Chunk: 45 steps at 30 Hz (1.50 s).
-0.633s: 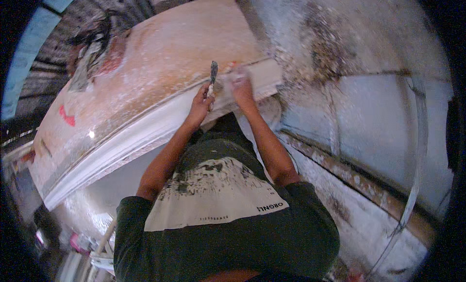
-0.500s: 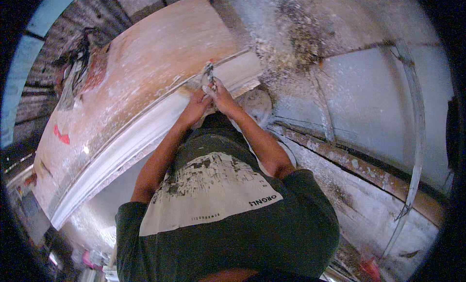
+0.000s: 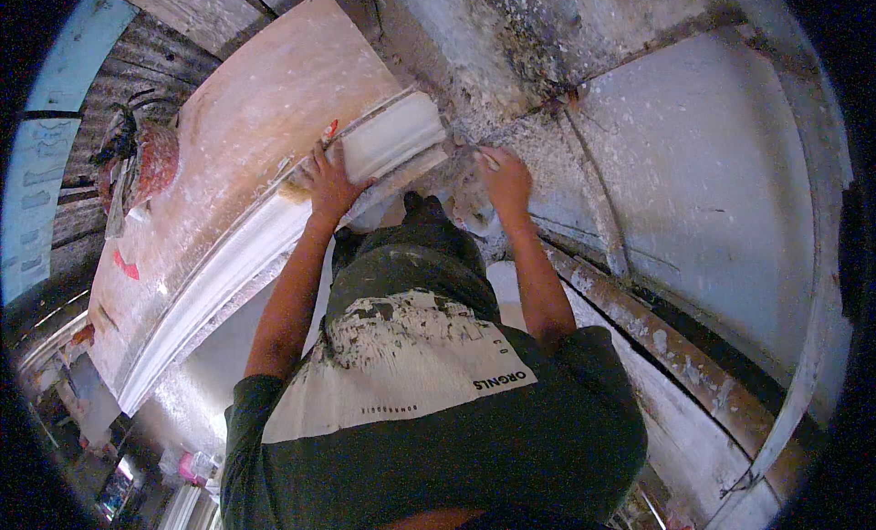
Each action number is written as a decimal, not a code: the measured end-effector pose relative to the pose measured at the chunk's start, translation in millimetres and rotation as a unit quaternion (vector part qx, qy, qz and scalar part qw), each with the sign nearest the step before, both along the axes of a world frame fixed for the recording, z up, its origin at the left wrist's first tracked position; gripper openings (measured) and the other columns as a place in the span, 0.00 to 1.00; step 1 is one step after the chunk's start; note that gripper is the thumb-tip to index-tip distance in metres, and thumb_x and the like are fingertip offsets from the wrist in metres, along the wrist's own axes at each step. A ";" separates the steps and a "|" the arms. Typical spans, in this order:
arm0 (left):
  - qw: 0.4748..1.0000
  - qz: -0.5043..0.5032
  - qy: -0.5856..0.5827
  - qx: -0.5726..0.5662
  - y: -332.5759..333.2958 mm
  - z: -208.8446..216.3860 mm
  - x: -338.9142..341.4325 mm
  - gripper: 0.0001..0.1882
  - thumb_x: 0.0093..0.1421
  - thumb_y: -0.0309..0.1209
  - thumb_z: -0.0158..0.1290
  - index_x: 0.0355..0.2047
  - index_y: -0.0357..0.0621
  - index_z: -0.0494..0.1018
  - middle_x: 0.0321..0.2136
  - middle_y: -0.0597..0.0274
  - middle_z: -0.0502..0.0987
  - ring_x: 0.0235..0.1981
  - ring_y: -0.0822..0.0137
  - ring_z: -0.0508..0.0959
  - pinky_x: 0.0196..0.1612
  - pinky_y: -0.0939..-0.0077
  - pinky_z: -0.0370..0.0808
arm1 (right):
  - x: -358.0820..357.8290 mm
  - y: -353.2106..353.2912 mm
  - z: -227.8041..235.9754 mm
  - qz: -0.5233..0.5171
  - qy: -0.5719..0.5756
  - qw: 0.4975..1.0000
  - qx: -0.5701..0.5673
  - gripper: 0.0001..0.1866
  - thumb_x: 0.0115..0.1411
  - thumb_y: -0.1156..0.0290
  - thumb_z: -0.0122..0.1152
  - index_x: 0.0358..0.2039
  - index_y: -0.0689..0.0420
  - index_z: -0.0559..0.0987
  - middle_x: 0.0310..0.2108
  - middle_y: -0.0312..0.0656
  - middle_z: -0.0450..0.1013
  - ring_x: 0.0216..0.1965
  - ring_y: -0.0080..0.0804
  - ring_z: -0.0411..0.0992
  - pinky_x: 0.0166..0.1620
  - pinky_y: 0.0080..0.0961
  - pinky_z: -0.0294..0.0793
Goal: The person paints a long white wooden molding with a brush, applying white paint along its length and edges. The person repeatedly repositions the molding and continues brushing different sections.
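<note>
Your left hand (image 3: pixel 333 188) lies on the white moulding (image 3: pixel 394 136), fingers spread and thumb out to the side, covering part of its middle. The moulding runs along the near edge of the pink board (image 3: pixel 283 83). Just beside your fingertips is a red bit (image 3: pixel 329 129); what it is, you can't make out. A tan patch (image 3: pixel 296 185) by your hand is equally unclear. Your right hand (image 3: pixel 506 181) is apart from the moulding, beyond its right end, fingers curled round a tool (image 3: pixel 491 160). Your fist hides most of its grip, and its far end blurs into the mottled ground behind, so its shape is hard to tell.
</note>
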<state>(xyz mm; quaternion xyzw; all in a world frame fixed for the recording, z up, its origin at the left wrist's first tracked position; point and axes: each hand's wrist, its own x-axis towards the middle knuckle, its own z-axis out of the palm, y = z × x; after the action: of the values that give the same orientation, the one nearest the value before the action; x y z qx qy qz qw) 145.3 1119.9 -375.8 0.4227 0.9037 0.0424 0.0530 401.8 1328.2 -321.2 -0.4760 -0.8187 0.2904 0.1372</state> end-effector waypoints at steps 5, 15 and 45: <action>1.000 0.002 0.010 0.008 -1.0 14.0 -0.2 0.54 0.38 0.63 0.63 0.62 0.49 0.60 0.63 0.45 0.53 0.63 0.43 0.55 0.60 0.32 0.50 | -23.1 20.0 -30.5 0.055 0.010 0.994 0.089 0.12 0.55 0.57 0.63 0.34 0.50 0.84 0.33 0.41 0.79 0.35 0.42 0.77 0.38 0.32 0.76; 0.999 0.029 -0.037 -0.025 9.8 18.7 -3.1 0.53 0.35 0.59 0.67 0.60 0.49 0.62 0.63 0.48 0.54 0.64 0.45 0.56 0.61 0.34 0.50 | -34.6 41.8 -6.0 0.056 0.000 0.998 -0.020 0.12 0.54 0.57 0.63 0.33 0.50 0.84 0.34 0.44 0.79 0.36 0.44 0.77 0.41 0.36 0.76; 0.997 0.055 -0.050 0.001 6.1 21.1 2.2 0.53 0.37 0.54 0.69 0.61 0.48 0.60 0.63 0.45 0.53 0.63 0.41 0.56 0.62 0.35 0.50 | -60.8 37.5 45.1 0.070 -0.067 0.994 0.052 0.14 0.55 0.56 0.61 0.34 0.52 0.83 0.35 0.44 0.79 0.36 0.45 0.77 0.40 0.39 0.75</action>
<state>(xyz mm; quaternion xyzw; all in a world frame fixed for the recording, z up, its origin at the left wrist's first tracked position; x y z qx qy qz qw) 147.5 1126.0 -354.8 0.3696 0.9219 0.0672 0.0949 341.0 1365.6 -276.1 -0.4279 -0.8714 0.2242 0.0859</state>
